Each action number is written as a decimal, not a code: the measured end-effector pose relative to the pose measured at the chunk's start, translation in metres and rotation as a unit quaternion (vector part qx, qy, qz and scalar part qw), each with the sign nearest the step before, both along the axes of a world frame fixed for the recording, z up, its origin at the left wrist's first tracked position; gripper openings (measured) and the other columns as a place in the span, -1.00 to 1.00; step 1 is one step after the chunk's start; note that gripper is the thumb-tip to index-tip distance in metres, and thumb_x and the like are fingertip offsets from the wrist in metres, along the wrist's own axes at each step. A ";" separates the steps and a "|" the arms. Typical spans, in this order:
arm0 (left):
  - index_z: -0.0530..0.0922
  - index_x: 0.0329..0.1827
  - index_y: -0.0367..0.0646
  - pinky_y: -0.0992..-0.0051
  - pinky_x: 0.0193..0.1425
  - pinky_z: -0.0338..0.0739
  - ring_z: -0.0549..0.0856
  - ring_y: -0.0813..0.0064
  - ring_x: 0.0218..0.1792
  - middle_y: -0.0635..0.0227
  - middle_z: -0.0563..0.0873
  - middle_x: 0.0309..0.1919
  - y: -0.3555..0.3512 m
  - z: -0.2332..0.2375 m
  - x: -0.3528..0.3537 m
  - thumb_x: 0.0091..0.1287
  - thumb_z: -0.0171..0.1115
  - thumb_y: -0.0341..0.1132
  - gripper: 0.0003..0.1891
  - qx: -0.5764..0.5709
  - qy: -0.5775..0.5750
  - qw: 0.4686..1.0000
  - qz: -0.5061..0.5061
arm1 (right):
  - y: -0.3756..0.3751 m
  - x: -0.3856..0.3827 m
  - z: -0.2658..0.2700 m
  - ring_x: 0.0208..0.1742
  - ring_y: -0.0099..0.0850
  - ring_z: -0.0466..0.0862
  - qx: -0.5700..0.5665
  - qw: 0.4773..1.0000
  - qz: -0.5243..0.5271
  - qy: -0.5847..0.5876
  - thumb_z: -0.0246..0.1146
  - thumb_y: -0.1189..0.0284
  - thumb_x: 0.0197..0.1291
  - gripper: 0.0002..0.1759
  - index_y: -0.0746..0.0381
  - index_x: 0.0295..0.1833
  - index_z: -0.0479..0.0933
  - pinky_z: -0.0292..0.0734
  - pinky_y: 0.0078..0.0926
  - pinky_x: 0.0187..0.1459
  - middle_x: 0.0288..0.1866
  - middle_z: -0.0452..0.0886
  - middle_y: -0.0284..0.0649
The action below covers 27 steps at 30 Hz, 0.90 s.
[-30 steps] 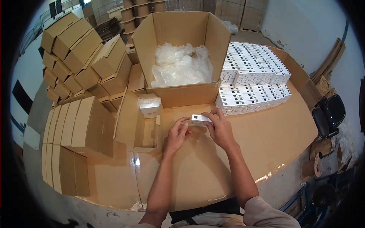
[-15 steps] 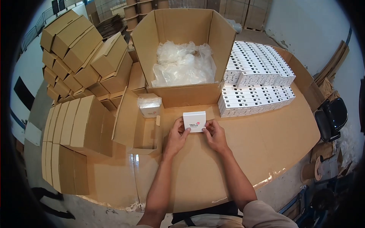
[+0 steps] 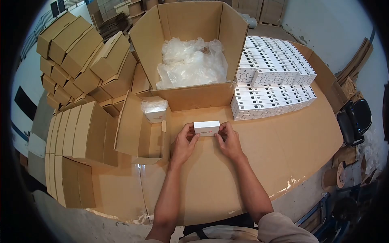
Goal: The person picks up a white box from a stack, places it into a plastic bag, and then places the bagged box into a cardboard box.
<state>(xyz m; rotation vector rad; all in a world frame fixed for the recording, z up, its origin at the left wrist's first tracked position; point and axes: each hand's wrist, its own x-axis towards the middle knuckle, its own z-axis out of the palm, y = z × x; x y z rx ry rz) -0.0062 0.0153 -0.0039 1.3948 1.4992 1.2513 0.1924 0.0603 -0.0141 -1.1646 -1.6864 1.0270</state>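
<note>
Between my two hands is a small white box [image 3: 206,128] with a red mark on its front. My left hand [image 3: 184,144] grips its left side, thumb at the lower front corner. Its right side is gripped by my right hand [image 3: 229,142], with the thumb near the lower right corner. Just left of my hands stands an open brown carton [image 3: 142,152]. Inside its far end sit white boxes in clear plastic wrap [image 3: 155,112]; how many cannot be made out.
A large open carton [image 3: 198,95] holding crumpled clear plastic bags [image 3: 192,65] stands behind my hands. White boxes [image 3: 275,101] are stacked in rows at the right. Brown cartons [image 3: 91,131] pile up on the left. A black chair [image 3: 353,121] is beyond the table's right edge.
The white box has tipped so its top edge faces me more and its front looks foreshortened. Both hands still hold it. The whole view has shifted slightly.
</note>
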 end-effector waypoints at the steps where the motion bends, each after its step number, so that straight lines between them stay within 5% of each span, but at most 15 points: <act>1: 0.53 0.27 -0.28 0.34 0.19 0.63 0.77 0.33 0.05 0.13 0.78 0.04 -0.001 0.005 0.000 0.45 0.31 -0.46 -0.64 -0.005 0.012 1.000 0.000 | 0.000 0.001 0.000 0.07 -0.29 0.79 -0.006 1.000 0.002 -0.006 0.33 0.69 0.32 -0.71 0.33 -0.01 0.35 0.67 -0.37 0.10 -0.12 0.69 -0.03; 8: 0.51 0.29 -0.26 0.30 0.21 0.62 0.75 0.26 0.05 0.12 0.77 0.06 -0.002 0.001 -0.001 0.42 0.37 -0.40 -0.58 0.008 0.014 1.000 -0.001 | 0.000 0.004 0.002 0.17 -0.21 0.76 0.003 1.000 0.012 0.000 0.27 0.72 0.26 -0.67 0.32 0.03 0.32 0.62 -0.32 0.18 0.05 0.68 0.06; 13: 0.52 0.29 -0.25 0.33 0.14 0.60 0.72 0.31 0.02 0.18 0.73 -0.01 -0.011 0.019 0.012 0.38 0.39 -0.41 -0.56 0.171 0.073 0.971 0.148 | 0.007 0.010 -0.010 0.30 -0.07 0.73 0.071 0.995 0.028 0.057 0.14 0.77 0.10 -0.56 0.30 0.10 0.26 0.63 -0.29 0.19 0.31 0.58 0.11; 17: 0.60 0.15 -0.25 0.31 0.16 0.56 0.69 0.26 0.04 0.16 0.69 -0.05 -0.011 0.047 0.017 0.35 0.38 -0.45 -0.67 0.151 0.094 0.968 0.179 | 0.008 0.011 -0.005 0.30 -0.07 0.73 0.029 0.997 0.031 0.066 0.11 0.78 0.10 -0.56 0.31 0.11 0.26 0.61 -0.26 0.24 0.33 0.57 0.10; 23: 0.61 0.10 -0.29 0.11 0.14 0.58 0.68 0.02 0.01 0.01 0.66 0.01 0.079 0.110 -0.002 0.33 0.36 -0.48 -0.71 0.260 0.291 0.899 0.199 | 0.014 0.013 -0.015 0.29 -0.08 0.74 0.032 0.997 0.028 0.063 0.10 0.77 0.15 -0.56 0.34 0.16 0.27 0.60 -0.24 0.26 0.21 0.65 0.11; 27: 0.60 0.24 -0.22 0.07 0.26 0.59 0.66 -0.09 0.21 -0.07 0.65 0.11 0.144 0.138 -0.042 0.22 0.44 -0.48 -0.53 0.014 0.397 0.891 0.221 | 0.010 0.014 -0.008 0.26 -0.12 0.75 0.036 0.998 0.026 0.053 0.09 0.76 0.21 -0.60 0.34 0.16 0.27 0.61 -0.29 0.25 0.15 0.68 0.07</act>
